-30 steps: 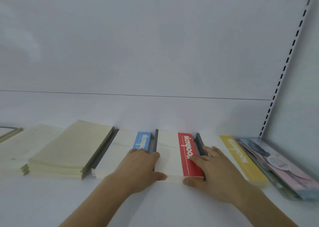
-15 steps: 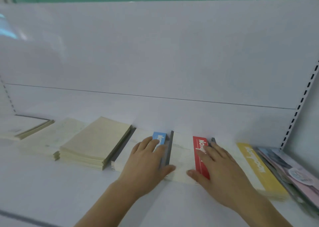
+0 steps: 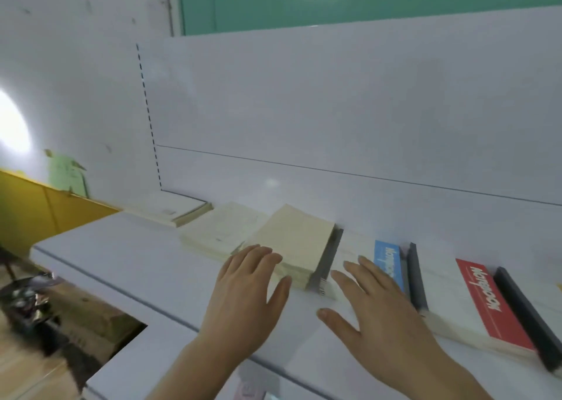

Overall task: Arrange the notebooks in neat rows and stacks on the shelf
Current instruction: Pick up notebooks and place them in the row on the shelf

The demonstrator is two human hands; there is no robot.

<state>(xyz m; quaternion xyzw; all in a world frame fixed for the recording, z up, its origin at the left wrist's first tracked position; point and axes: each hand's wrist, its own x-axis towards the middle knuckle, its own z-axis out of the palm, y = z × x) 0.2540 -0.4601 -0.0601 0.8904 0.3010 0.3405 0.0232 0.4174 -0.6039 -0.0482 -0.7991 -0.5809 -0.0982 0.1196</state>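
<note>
Two hands hover flat over the front of the shelf [image 3: 127, 265], fingers straight and spread, gripping nothing. The left hand [image 3: 246, 293] has its fingertips at the near corner of the cream stack [image 3: 292, 241]; the right hand [image 3: 374, 305] lies over the blue-banded notebook [image 3: 387, 261], though whether it presses down I cannot tell. Just beyond the right hand's outer side sits the red-banded notebook [image 3: 483, 302], each with a dark notebook alongside it. Past the left hand's fingertips, farther along the row, lie a paler stack [image 3: 222, 232] and a flat notebook [image 3: 170, 209] by the back panel. Judging from this, the row is largely laid out; the cream stack sits slightly askew and still seems to need squaring against its neighbours.
</note>
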